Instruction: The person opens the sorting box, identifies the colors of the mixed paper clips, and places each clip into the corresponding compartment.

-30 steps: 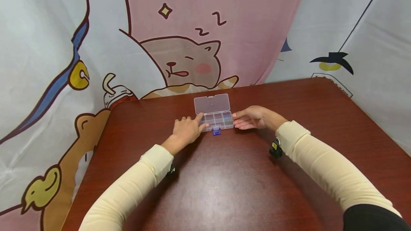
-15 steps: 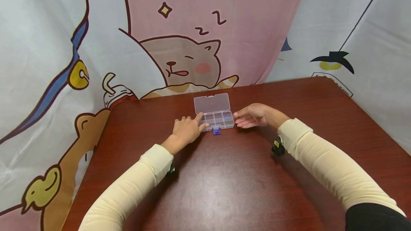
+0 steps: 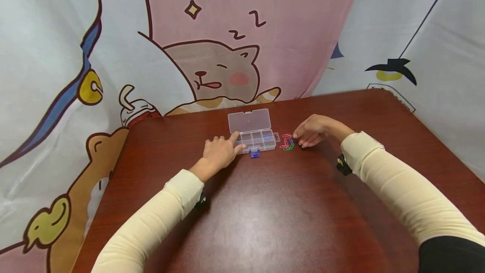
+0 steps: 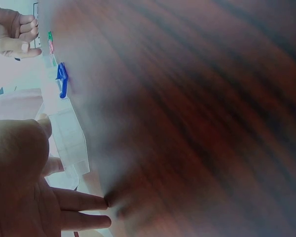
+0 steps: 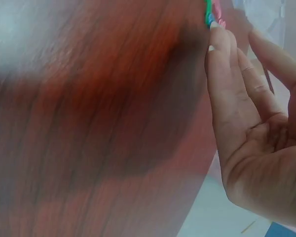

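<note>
A clear plastic compartment box (image 3: 257, 139) stands on the table, its lid (image 3: 249, 121) raised at the back. Its front carries a blue latch (image 3: 254, 153), and something small and blue (image 3: 267, 136) shows in a right-hand compartment. My left hand (image 3: 219, 154) is at the box's left end, thumb by the front and index finger further back, both fairly straight. Several red, blue and green paper clips (image 3: 286, 143) lie right of the box. Beside them is my right hand (image 3: 313, 131); in the right wrist view its thumb and fingers (image 5: 226, 89) are apart, fingertips close to the clips.
The box's clear hang tab (image 3: 277, 137) sticks out on its right, towards the clips. The brown wooden table (image 3: 257, 214) reaches back to a printed cartoon curtain (image 3: 299, 33). The left wrist view also shows the blue latch (image 4: 62, 80).
My right hand has moved away from the box's right end, to the right and slightly back. Paper clips and the hang tab now show beside the box. My left hand stays in place.
</note>
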{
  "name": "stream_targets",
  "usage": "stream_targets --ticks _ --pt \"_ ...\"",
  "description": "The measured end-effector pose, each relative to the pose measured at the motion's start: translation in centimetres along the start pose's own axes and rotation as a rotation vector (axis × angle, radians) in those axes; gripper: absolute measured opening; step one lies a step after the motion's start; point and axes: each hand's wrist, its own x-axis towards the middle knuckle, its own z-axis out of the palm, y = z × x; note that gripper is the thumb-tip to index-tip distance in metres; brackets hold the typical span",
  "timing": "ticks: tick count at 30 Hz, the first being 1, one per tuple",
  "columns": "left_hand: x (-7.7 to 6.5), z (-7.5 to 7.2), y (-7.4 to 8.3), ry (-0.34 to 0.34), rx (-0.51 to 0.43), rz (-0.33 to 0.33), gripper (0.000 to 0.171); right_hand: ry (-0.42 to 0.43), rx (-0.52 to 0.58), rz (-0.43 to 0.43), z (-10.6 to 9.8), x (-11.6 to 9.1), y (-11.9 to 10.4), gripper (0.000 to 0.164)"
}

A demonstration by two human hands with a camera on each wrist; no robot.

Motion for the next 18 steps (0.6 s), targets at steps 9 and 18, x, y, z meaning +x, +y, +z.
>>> stream_targets --ticks 9,18 --pt "0.0 -0.1 -0.1 0.002 0.001 -0.005 0.058 0.046 -0.031 -0.004 0.2 0.2 0.5 0.035" --pt "0.0 0.0 -0.1 -0.011 -0.020 -0.001 0.057 0.139 -0.065 -0.026 1.1 1.1 0.0 0.029"
